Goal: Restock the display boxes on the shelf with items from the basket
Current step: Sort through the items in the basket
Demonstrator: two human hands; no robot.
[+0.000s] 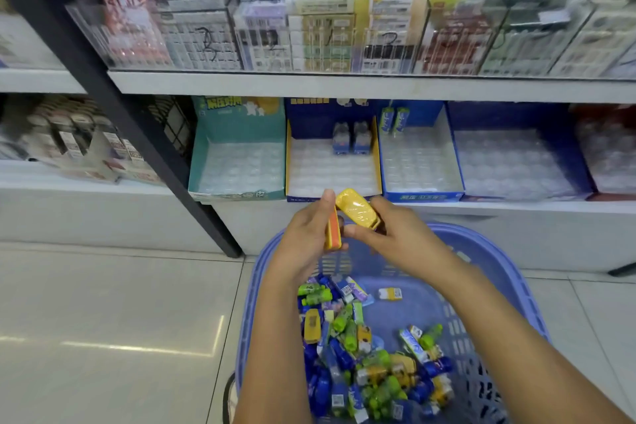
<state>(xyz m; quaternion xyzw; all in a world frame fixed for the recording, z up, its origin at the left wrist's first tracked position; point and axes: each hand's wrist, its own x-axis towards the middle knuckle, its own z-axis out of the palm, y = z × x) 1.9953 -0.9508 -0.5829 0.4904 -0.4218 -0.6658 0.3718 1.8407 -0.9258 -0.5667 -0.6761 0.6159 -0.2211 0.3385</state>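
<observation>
In the centre of the frame the left hand has its fingers closed on a flat orange-and-yellow pack, held on edge, with one fingertip rising past the pack's upper end. Just beside it the right hand pinches a yellow wrapped item at its lower end. The item tilts up and to the left, its top close against the pack; whether the two touch I cannot tell.

Both hands hang above the far rim of a lavender-blue basket that fills the lower centre and right. A loose heap of small items in blue, green and yellow wrappers lies on its floor, mostly toward the left.

Just above the hands, a row of display boxes stands on the lower shelf. From the left these are a teal box, a yellow-edged box with two blue items at its back, and a blue box with two upright packs in its back left corner. Clear blister trays line their floors. Across the top of the frame, clear bins hold stacked cartons.
</observation>
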